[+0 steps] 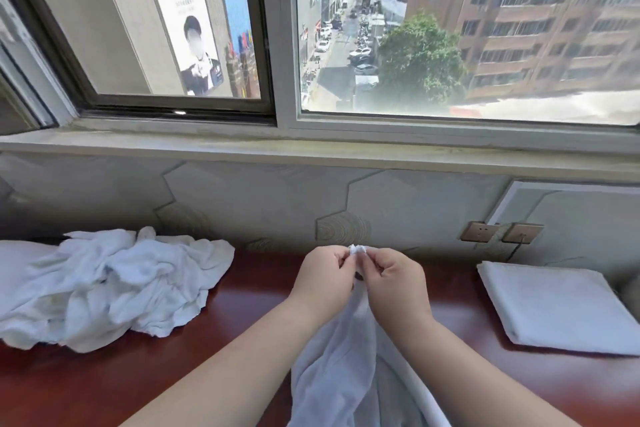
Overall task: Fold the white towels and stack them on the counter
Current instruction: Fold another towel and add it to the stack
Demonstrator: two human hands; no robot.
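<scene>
A white towel hangs down between my forearms over the dark red counter. My left hand and my right hand are close together and both pinch the towel's top edge, a small bunch of which shows above my fingertips. A heap of crumpled white towels lies on the counter at the left. At the right lies a flat stack of folded white towels.
A padded wall panel rises behind the counter under a window sill. Two wall sockets sit at the right, one with a cable plugged in. Bare counter shows between the heap and my hands.
</scene>
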